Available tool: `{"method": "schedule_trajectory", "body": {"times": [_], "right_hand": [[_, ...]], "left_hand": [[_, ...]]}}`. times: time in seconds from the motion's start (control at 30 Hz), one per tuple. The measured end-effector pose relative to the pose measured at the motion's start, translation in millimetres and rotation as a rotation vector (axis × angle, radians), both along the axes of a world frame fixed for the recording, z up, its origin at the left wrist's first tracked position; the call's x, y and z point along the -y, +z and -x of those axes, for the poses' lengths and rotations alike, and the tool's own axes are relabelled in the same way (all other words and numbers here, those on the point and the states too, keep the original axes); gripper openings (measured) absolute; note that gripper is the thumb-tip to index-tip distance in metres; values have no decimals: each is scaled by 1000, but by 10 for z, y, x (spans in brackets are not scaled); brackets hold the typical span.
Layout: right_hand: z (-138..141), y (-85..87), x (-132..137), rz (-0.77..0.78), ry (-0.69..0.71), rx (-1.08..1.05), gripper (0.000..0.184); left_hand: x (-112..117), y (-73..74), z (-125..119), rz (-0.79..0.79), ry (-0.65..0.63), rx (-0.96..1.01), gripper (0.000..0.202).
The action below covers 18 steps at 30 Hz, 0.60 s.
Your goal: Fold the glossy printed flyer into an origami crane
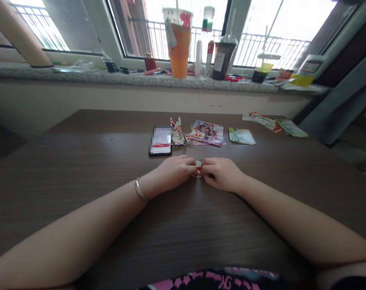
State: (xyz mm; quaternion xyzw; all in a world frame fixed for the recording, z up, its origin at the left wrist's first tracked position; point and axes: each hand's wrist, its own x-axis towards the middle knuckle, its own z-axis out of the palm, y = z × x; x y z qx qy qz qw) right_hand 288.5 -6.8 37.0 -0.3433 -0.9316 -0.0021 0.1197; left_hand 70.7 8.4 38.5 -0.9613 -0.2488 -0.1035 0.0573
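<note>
Between my hands, low over the brown table (183, 225), is a small piece of white and red printed paper (198, 169), mostly covered by my fingers. My left hand (177, 171), with a silver bangle at its wrist, pinches the paper's left side. On the right side, my right hand (220, 172) is closed on it with curled fingers. Just beyond them stands a folded paper figure (178, 133) with pointed tips, in similar white and red print. A phone (160, 141) with a lit screen lies left of that figure.
Printed leaflets (209, 133) lie behind my hands, with a small stack of green and white papers (242, 136) to their right. More leaflets (269, 122) are at the far right edge. The windowsill (134, 80) holds an orange drink cup (179, 48), a dark cup (223, 58) and bottles.
</note>
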Motion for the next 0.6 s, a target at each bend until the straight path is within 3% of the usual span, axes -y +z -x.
{"method": "schedule_trajectory", "body": {"times": [0.2,0.6], "right_hand": [[24,52,31,6,-63,45,18],[13,148,64,75,-148,130,20]], "left_hand": [[25,-4,-2,-33,12,-7,13],[152,134,48,-10,77,-160,14]]}}
